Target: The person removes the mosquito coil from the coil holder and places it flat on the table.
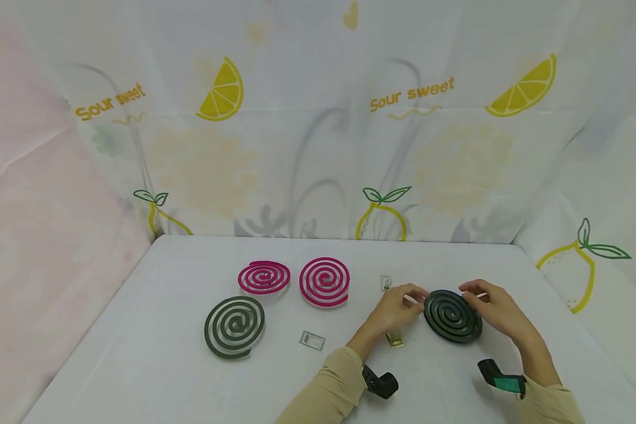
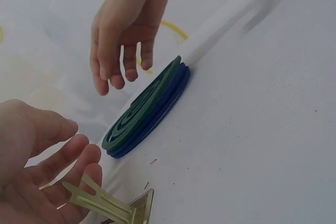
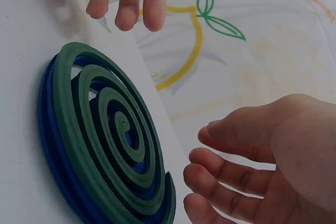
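Note:
A stack of mosquito coils [image 1: 453, 316] lies flat on the white table, a dark green one over a blue one [image 2: 176, 94]. The green coil [image 3: 65, 90] covers most of the blue, whose edge shows below it. At the stack's left edge my left hand [image 1: 397, 309] hovers with loosely bent fingers, nothing between them. My right hand [image 1: 495, 306] is held beside the upper right edge, its fingers relaxed and off the coils in the right wrist view. A gold metal coil stand [image 1: 394, 339] is on the table below my left hand, its upright prongs [image 2: 100, 198] near those fingers.
Two pink coils [image 1: 324, 281] lie toward the back, left of centre. Another grey-green coil [image 1: 235, 327] sits in front of them. One silvery metal stand [image 1: 312, 340] is near the middle, a second [image 1: 386, 283] behind my left hand. A printed cloth [image 1: 297, 147] hangs behind the table.

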A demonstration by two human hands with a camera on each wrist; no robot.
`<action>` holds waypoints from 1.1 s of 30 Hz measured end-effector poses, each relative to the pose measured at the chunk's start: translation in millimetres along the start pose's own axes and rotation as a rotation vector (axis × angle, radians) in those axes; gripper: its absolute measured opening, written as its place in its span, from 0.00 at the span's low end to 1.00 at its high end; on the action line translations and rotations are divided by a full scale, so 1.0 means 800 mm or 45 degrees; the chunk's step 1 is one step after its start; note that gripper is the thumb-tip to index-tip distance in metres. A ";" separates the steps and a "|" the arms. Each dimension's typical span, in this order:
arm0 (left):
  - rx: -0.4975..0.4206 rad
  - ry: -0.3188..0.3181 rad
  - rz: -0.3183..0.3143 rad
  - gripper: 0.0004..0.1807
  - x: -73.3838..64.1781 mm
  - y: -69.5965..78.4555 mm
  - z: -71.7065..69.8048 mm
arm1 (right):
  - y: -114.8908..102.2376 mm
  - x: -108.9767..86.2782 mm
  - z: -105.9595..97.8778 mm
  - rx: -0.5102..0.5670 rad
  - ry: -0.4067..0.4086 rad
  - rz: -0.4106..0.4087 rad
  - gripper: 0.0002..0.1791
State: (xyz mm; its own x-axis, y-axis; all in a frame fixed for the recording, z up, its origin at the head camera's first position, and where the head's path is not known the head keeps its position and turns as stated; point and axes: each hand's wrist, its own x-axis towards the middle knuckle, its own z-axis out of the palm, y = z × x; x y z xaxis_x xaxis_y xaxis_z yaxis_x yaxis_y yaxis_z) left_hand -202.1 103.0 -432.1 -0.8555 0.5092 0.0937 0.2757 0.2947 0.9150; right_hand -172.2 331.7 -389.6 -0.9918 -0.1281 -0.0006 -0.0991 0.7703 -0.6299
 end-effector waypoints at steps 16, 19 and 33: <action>0.009 0.038 0.015 0.12 0.001 0.002 -0.014 | -0.011 0.006 0.017 0.081 -0.011 -0.067 0.17; 0.001 0.053 -0.011 0.12 0.000 0.003 -0.018 | -0.014 0.006 0.019 0.085 -0.013 -0.074 0.17; -0.003 0.065 0.001 0.12 -0.001 -0.001 -0.029 | -0.018 0.011 0.027 0.056 -0.020 -0.095 0.15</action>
State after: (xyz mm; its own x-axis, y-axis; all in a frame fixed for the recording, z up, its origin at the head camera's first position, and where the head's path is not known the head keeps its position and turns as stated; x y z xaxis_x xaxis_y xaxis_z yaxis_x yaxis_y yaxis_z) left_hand -211.7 83.9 -423.8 -0.8767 0.4673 0.1144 0.2753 0.2922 0.9159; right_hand -177.6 306.0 -397.3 -0.9804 -0.1940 0.0355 -0.1685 0.7304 -0.6619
